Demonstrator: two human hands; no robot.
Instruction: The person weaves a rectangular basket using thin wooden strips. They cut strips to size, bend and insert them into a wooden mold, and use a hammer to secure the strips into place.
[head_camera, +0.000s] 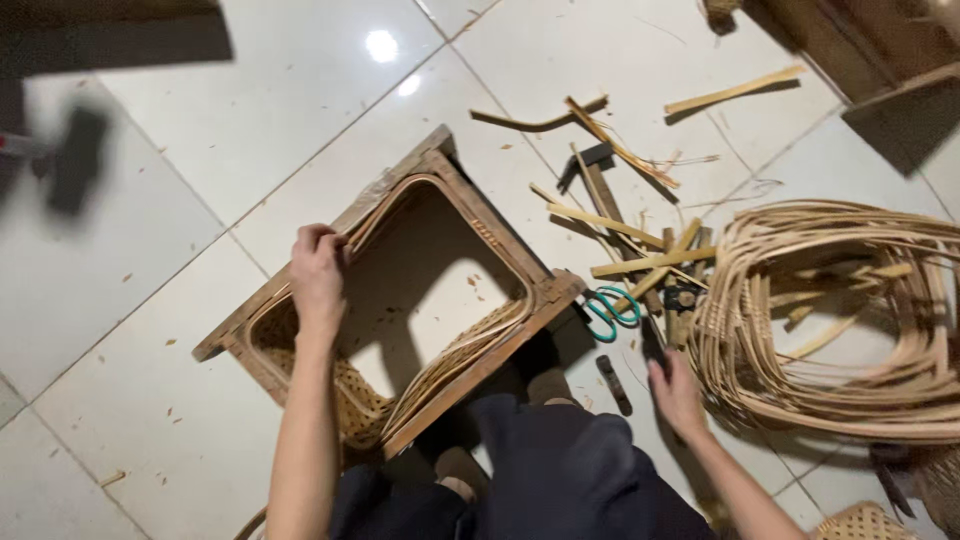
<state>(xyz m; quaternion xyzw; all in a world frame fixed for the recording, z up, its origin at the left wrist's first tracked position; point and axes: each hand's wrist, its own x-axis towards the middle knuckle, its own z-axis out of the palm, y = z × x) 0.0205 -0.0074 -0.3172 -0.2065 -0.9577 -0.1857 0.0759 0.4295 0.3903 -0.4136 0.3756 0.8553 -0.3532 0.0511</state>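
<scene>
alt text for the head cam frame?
Seen from above, a person's left hand grips the edge of a square wooden frame lined with bent cane on a white tiled floor. The right hand reaches toward tools beside teal-handled scissors and coiled cane strips.

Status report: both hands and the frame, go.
Left hand gripping wooden frame rim. Right hand on dark tool among floor clutter. Scissors, rattan coil beside frame.

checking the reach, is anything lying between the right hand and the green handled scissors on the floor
Little blocks it. The right hand rests near a dark tool; that tool lies partly along the way to the green-handled scissors. The left hand grips the wooden frame.
</scene>
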